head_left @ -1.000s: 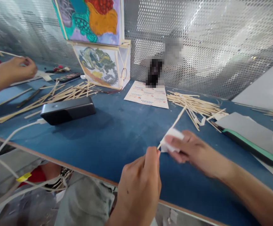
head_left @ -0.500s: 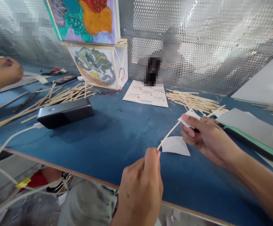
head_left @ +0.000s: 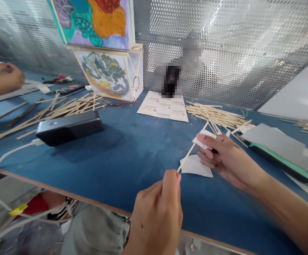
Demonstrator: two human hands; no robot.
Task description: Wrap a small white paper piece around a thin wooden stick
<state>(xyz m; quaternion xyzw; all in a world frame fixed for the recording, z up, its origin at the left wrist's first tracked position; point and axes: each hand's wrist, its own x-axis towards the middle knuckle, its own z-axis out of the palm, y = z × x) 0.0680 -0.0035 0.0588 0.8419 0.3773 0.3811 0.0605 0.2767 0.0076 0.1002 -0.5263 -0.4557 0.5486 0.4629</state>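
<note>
My left hand [head_left: 158, 212] pinches the near end of a thin bamboo stick [head_left: 189, 152] that slants up and to the right over the blue table [head_left: 132, 152]. My right hand [head_left: 227, 159] is closed around the stick's middle with a small white piece of paper [head_left: 203, 139] folded over it. Another white paper piece [head_left: 196, 166] lies flat on the table just below my right hand.
A black power bank [head_left: 69, 127] with a white cable [head_left: 7, 156] lies left. Piles of bamboo sticks [head_left: 217, 115] lie behind my right hand and at left [head_left: 63, 106]. Painted paper lanterns [head_left: 108, 71], a printed sheet [head_left: 163, 108], a green-edged board [head_left: 281, 156], another person's hand [head_left: 0, 78].
My right hand slid along the stick away from my left hand with the paper, then came back slightly. One paper piece was left lying on the table. The other person's hand shifted left.
</note>
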